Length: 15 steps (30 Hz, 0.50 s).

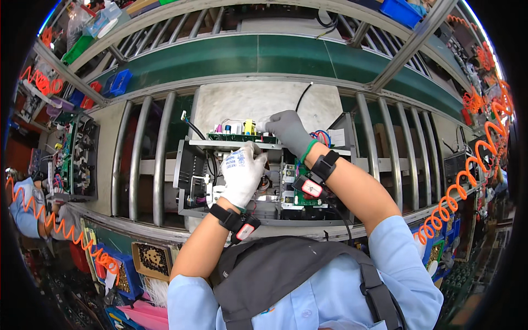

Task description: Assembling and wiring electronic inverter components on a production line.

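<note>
An opened metal chassis [192,212] with circuit boards and wiring inside lies before me. Across its far side runs a metal bracket [220,144] carrying a circuit board [248,128] with a yellow transformer and other parts. My left hand [241,175], in a white glove, reaches over the chassis, its bent fingers gripping the bracket's near edge. In a grey glove, my right hand [292,132] is closed at the right end of that board; whatever its fingertips pinch is hidden. Red and blue wires [322,137] emerge beside the right wrist.
The chassis rests on a pale board [220,104] between metal rollers [142,159]. Another opened unit [77,157] stands at the left, near a person's gloved hand [67,220]. Orange coiled hoses [448,201] hang at both sides. A box of small dark parts [152,259] sits near left.
</note>
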Motion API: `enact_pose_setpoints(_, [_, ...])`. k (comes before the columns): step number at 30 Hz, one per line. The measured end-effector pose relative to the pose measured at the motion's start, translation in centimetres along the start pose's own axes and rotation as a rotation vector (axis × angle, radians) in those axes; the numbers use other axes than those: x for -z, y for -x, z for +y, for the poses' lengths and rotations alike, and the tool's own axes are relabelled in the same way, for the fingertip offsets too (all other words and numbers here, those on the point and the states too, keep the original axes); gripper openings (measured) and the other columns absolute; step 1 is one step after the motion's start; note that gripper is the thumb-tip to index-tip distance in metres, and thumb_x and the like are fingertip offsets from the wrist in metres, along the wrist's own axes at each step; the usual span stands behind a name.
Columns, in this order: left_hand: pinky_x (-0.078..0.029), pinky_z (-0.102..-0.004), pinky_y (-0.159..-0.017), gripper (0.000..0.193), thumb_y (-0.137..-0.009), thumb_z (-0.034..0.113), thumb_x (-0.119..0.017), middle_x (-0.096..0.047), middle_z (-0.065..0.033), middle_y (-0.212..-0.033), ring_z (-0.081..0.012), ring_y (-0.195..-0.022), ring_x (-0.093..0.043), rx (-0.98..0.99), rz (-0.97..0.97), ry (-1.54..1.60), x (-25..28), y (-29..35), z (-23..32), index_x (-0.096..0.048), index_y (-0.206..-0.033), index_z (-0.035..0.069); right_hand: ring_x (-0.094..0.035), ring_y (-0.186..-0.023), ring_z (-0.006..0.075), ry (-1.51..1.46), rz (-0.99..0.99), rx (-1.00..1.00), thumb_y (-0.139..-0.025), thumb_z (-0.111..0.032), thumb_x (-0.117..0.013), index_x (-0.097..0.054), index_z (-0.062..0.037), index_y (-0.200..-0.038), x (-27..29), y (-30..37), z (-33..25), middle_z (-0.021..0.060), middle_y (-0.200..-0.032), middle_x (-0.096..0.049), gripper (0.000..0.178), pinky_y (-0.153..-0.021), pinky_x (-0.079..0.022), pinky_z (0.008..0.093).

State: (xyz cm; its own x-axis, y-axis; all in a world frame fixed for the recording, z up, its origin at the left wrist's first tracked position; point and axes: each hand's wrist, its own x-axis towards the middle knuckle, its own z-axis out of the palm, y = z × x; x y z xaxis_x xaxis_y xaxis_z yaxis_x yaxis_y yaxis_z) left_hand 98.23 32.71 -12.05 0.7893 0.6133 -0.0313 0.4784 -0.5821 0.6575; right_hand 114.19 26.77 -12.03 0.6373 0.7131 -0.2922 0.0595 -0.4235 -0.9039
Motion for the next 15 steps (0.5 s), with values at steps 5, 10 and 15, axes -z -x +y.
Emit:
enact_pose_setpoints(5, [-0.051,-0.0312,-0.072,0.052,-0.079,0.022,-0.067,-0.069,-0.0137,-0.098,-0.0205,-0.079,-0.067,-0.146,-0.204,-0.037,2.4,1.7,0.6,-0.051,-0.124,0.000,-0.057,-0.067,0.0124,-0.007,0.154,0.056,-0.084,-0.021,-0.065,-0.068,-0.0013,-0.086,2.8,-5.9,2.8,0.0067,-0.076,-0.064,0.020,-0.060,-0.046,0.0305])
enact_pose_setpoints(10, [-0.050,-0.0328,-0.073,0.057,-0.081,0.024,-0.067,-0.065,-0.0146,-0.104,-0.0204,-0.079,-0.062,-0.147,-0.257,0.147,3.1,3.9,-2.9,-0.049,-0.130,-0.001,-0.065,-0.078,0.0136,-0.539,0.364,-0.055,-0.089,-0.021,-0.062,-0.067,-0.0028,-0.097,4.6,-8.2,-0.8,0.0063,-0.091,-0.069,0.021,-0.065,-0.050,0.0272])
enact_pose_setpoints(15, [-0.050,-0.0399,-0.082,0.051,-0.079,0.031,-0.070,-0.063,-0.0196,-0.105,-0.0330,-0.095,-0.062,-0.164,-0.290,-0.039,2.9,5.1,-0.3,-0.056,-0.119,0.001,-0.068,-0.077,0.0231,-0.087,0.459,0.139,-0.086,-0.034,-0.065,-0.068,0.0010,-0.084,11.3,-9.7,-1.2,0.0127,-0.086,-0.069,0.035,-0.065,-0.051,0.0354])
